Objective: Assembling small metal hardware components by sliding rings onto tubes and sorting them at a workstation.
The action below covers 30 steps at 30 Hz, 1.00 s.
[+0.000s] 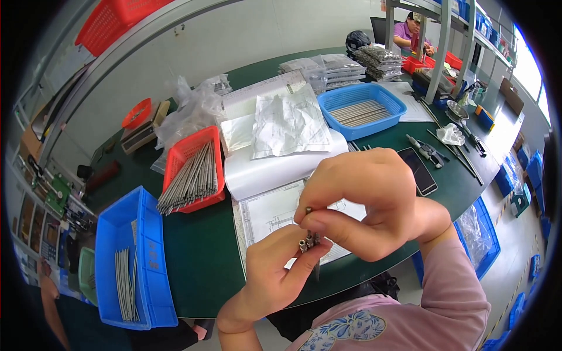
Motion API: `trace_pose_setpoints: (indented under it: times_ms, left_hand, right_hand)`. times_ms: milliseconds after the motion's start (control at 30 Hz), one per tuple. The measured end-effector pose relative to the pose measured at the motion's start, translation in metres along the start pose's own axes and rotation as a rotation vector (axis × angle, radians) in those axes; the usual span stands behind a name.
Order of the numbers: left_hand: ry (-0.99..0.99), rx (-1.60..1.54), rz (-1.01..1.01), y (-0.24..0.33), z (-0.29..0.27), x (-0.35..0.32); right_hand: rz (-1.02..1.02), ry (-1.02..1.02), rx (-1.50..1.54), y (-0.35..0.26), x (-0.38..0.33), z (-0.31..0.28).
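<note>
At the table (196, 257), left hand (270, 263): closed round rods (303, 245), likely steadying
Right hand (366, 202): pinches slim piece (308, 210), likely for precision

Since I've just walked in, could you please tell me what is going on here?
A person's left hand grips a few slender metal pieces, while the right hand pinches a thin metal pin by their ends. Beneath lies a printed drawing. Metal rods sit in the red basket to the left, and more lie in the light-blue basket farther back.
</note>
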<state>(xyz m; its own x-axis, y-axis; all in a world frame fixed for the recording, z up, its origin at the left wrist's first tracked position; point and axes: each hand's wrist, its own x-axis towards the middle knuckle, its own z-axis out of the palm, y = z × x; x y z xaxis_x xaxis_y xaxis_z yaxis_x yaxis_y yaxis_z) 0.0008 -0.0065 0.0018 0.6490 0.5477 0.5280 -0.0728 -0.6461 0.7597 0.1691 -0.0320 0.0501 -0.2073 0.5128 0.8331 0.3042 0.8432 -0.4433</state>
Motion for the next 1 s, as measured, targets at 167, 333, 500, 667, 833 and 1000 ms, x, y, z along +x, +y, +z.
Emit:
trace_pose_setpoints:
  times_ms: [167, 333, 500, 667, 833, 1000]
  left_hand:
    - [0.023, -0.002, 0.010, -0.001, 0.000, 0.003]
    - [0.000, -0.036, -0.056, 0.001, -0.001, 0.004]
    - [-0.002, -0.056, -0.038, 0.002, 0.001, 0.002]
    - [-0.002, -0.029, -0.027, 0.001, -0.001, 0.004]
    - [0.010, -0.032, -0.026, 0.000, -0.001, 0.003]
    - [0.005, 0.018, -0.008, -0.003, -0.002, 0.003]
  right_hand:
    - [-0.003, -0.066, -0.021, 0.005, 0.000, 0.001]
    - [0.015, -0.044, -0.043, 0.002, 0.003, -0.002]
    - [0.030, -0.042, 0.042, -0.006, 0.013, -0.003]
    - [0.071, -0.080, 0.061, 0.002, 0.005, 0.001]
    - [0.080, -0.078, 0.092, 0.003, 0.006, 0.004]
    - [-0.015, -0.072, 0.003, 0.004, 0.005, 0.005]
